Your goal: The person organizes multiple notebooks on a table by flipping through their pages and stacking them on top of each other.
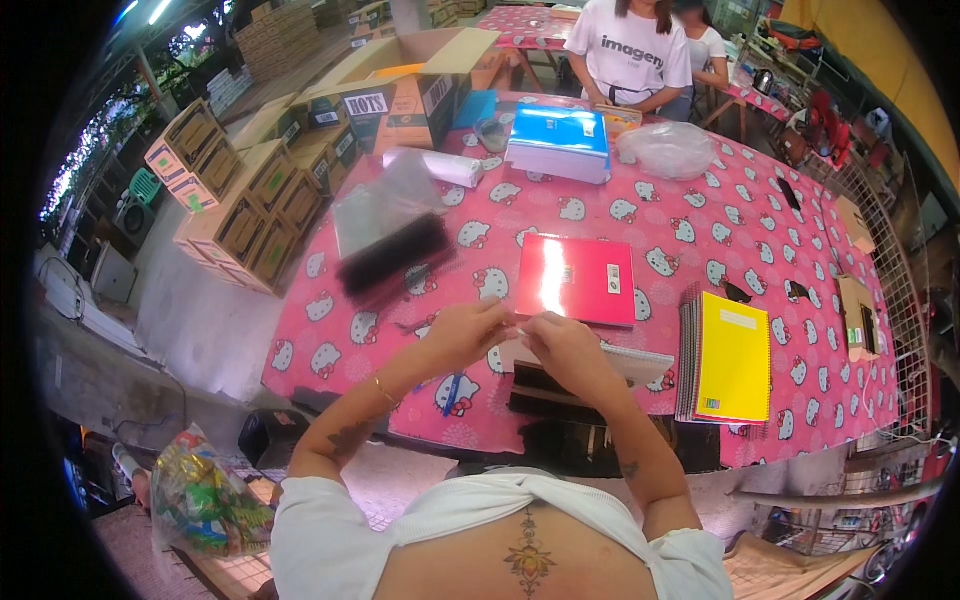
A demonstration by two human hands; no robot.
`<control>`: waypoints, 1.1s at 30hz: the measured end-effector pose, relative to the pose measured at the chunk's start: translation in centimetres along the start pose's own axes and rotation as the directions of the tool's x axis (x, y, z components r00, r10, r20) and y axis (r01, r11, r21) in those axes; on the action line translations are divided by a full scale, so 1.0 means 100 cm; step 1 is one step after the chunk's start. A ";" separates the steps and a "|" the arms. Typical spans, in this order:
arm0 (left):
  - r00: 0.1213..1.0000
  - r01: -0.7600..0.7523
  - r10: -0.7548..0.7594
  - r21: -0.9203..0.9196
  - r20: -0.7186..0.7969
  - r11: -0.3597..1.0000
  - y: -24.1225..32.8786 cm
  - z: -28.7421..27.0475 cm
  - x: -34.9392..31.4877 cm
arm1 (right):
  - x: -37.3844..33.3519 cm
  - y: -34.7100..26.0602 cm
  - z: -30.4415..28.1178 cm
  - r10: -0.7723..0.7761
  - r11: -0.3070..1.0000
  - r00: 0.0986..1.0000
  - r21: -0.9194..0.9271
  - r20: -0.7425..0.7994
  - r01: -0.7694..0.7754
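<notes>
My left hand (474, 333) and my right hand (566, 346) meet just below the near left corner of a glossy red notebook (592, 285). Both are closed in a pinch, and what lies between the fingertips is too small to make out. Partly covered by my right forearm is a pale pad or notebook (645, 366) with dark edges under it. A stack of spiral notebooks with a yellow cover (738, 360) lies to the right. Near my left forearm rests a blue pen (452, 394).
Clear plastic sleeves (385, 208), a blurred black object (396, 256) and a white roll (440, 167) lie left. Behind are a blue-covered stack (558, 140), a crumpled plastic bag (668, 150) and an open carton (405, 105). A person (630, 50) stands across the pink table (830, 350).
</notes>
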State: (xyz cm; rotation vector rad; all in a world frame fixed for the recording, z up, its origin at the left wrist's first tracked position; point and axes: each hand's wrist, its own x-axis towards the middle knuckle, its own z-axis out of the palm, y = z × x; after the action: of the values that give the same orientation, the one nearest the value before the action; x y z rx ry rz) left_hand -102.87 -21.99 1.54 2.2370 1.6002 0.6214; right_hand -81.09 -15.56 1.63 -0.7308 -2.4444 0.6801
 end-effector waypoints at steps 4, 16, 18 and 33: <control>0.998 0.015 -0.012 0.045 -0.065 0.999 0.011 -0.001 -0.004 | -0.011 -0.002 -0.027 -0.052 0.979 0.998 -0.193 0.044 0.060; 0.919 0.321 -0.176 0.410 -0.354 0.853 0.026 0.085 -0.003 | -0.016 0.009 -0.025 0.054 0.987 0.995 -0.158 0.089 -0.039; 0.933 0.290 -0.171 0.376 -0.317 0.880 0.029 0.116 -0.025 | -0.017 0.011 -0.029 0.025 0.978 0.995 -0.208 0.099 -0.004; 0.935 0.233 -0.048 0.504 -0.352 0.832 0.029 0.087 0.015 | -0.046 0.050 -0.047 0.040 0.955 0.999 -0.294 0.034 -0.028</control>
State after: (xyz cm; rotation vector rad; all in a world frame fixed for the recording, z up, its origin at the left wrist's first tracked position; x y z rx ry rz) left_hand -95.54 -21.61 -4.23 2.4468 2.3364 0.5720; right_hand -73.21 -13.24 0.86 -0.8811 -2.6064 0.3476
